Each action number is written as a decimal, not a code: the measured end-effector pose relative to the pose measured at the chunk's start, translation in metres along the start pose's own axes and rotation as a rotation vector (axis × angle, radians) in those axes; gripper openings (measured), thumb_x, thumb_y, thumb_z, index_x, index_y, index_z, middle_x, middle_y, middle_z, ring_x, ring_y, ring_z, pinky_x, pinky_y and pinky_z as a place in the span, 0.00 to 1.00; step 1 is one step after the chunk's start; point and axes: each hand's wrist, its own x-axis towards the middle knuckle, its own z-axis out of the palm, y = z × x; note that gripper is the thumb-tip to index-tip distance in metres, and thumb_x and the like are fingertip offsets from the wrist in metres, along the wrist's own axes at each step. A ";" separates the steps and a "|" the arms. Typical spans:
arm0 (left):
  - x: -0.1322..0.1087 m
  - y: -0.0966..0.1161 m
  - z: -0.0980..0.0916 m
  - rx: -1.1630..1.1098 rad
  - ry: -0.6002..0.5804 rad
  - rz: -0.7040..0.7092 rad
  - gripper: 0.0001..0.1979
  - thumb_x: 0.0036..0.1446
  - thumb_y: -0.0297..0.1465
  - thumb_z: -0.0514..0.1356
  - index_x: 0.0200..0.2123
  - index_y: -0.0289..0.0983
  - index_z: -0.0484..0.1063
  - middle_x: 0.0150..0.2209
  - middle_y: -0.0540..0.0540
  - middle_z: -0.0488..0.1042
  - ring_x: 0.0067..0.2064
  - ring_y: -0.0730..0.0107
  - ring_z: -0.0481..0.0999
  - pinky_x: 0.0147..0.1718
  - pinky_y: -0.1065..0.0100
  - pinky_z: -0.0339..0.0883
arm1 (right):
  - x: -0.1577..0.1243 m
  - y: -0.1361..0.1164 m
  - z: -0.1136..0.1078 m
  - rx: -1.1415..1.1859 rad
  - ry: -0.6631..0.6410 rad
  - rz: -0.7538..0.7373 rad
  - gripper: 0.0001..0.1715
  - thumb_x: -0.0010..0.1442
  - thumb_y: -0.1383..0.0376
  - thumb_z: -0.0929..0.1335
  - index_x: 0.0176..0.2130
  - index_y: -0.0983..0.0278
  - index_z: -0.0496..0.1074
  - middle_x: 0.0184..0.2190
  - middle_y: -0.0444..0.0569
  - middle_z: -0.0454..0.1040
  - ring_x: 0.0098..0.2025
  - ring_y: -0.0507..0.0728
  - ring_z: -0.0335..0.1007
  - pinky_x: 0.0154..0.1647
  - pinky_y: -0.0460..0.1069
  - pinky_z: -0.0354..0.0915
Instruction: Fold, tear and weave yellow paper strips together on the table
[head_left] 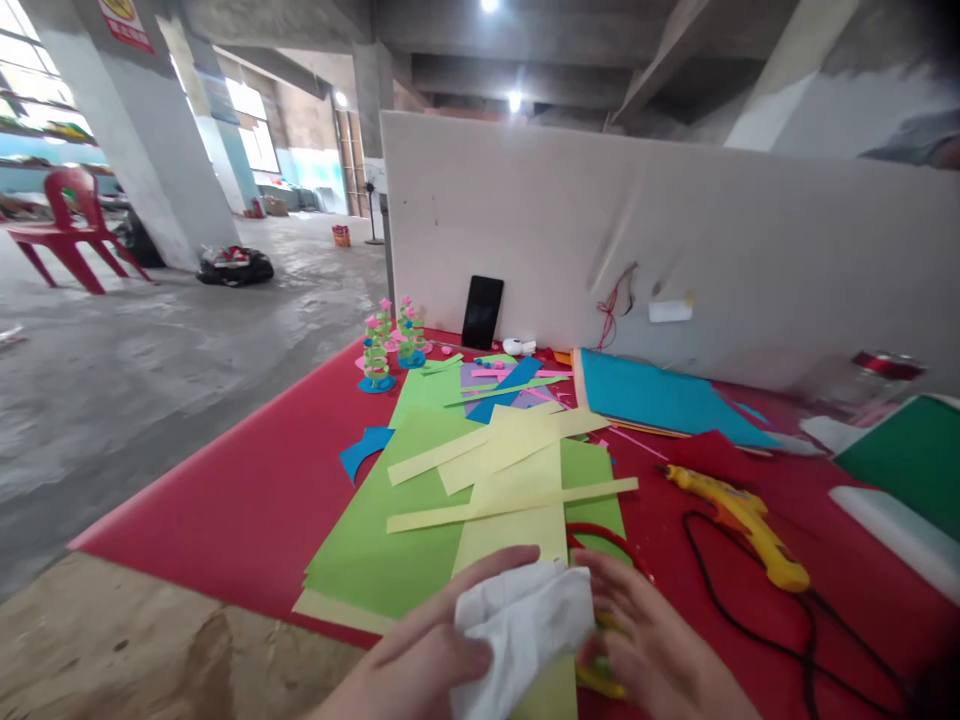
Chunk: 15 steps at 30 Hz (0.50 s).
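Note:
A crumpled white tissue (525, 625) is held low in front of me, above the paper. My left hand (439, 640) grips its left side, with the thumb across the front and the fingers behind. At its right edge, my right hand (637, 625) has bent fingers against the tissue, somewhat blurred. Beneath that hand shows a yellow-green thing (600, 675), mostly covered, whose kind I cannot make out. Pale yellow paper (517, 500) and cut strips (439, 517) lie under and beyond my hands, over green sheets (375, 540).
A yellow glue gun (742, 515) with a black cord (712, 590) lies at right. Blue sheets (660, 395) are stacked behind it. Small paper towers (376, 355), a dark phone (482, 312) and a white panel (525, 210) stand at the back. The red table covering's edge (202, 440) runs along the left.

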 end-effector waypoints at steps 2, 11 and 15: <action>0.022 -0.003 0.001 -0.037 0.020 0.010 0.21 0.45 0.27 0.52 0.46 0.38 0.66 0.46 0.47 0.70 0.52 0.57 0.63 0.54 0.57 0.47 | 0.016 -0.002 0.000 0.050 -0.025 0.082 0.20 0.47 0.56 0.68 0.40 0.61 0.64 0.33 0.50 0.70 0.31 0.56 0.68 0.26 0.48 0.65; 0.103 0.001 -0.001 0.045 0.117 0.237 0.18 0.51 0.25 0.48 0.47 0.38 0.62 0.44 0.48 0.69 0.50 0.65 0.64 0.52 0.65 0.52 | 0.091 -0.012 0.003 -0.401 0.321 -0.281 0.07 0.50 0.63 0.65 0.28 0.64 0.63 0.28 0.48 0.67 0.31 0.56 0.65 0.30 0.49 0.63; 0.115 0.006 -0.004 -0.007 0.122 0.262 0.12 0.53 0.32 0.51 0.41 0.37 0.66 0.40 0.47 0.71 0.47 0.65 0.67 0.49 0.66 0.57 | 0.091 -0.003 0.016 -0.548 0.254 -0.522 0.10 0.52 0.69 0.62 0.37 0.63 0.67 0.39 0.51 0.67 0.43 0.58 0.61 0.43 0.52 0.61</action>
